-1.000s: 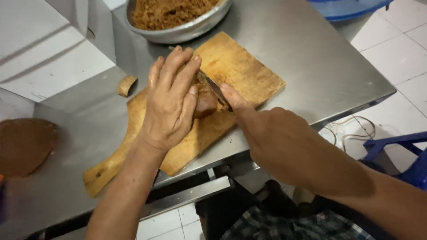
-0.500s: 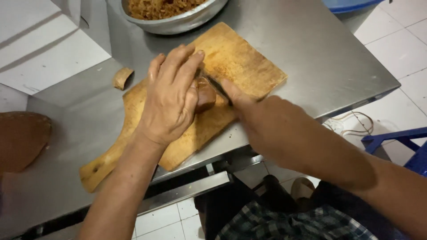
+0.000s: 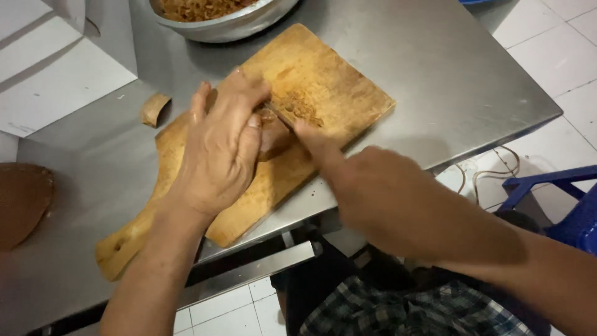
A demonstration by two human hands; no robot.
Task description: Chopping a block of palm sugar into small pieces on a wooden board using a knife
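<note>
My left hand (image 3: pixel 221 146) lies palm down on a brown block (image 3: pixel 273 134) that rests on a long wooden cutting board (image 3: pixel 336 81). My right hand (image 3: pixel 379 193) grips a knife (image 3: pixel 280 114); its index finger runs along the blade's back. The blade is set against the block's right side and is mostly hidden by my hands. A small heap of brown shavings (image 3: pixel 305 107) lies on the board just beyond the blade.
The board sits on a steel table (image 3: pixel 448 68). A metal bowl (image 3: pixel 236 25) of brown shavings stands at the far edge. A small curved brown piece (image 3: pixel 153 109) lies left of the board. A brown disc (image 3: pixel 22 199) is at far left, a blue stool (image 3: pixel 559 205) at right.
My left hand has curled tighter over the block. Shavings now show on the board by the blade. The view has shifted a little.
</note>
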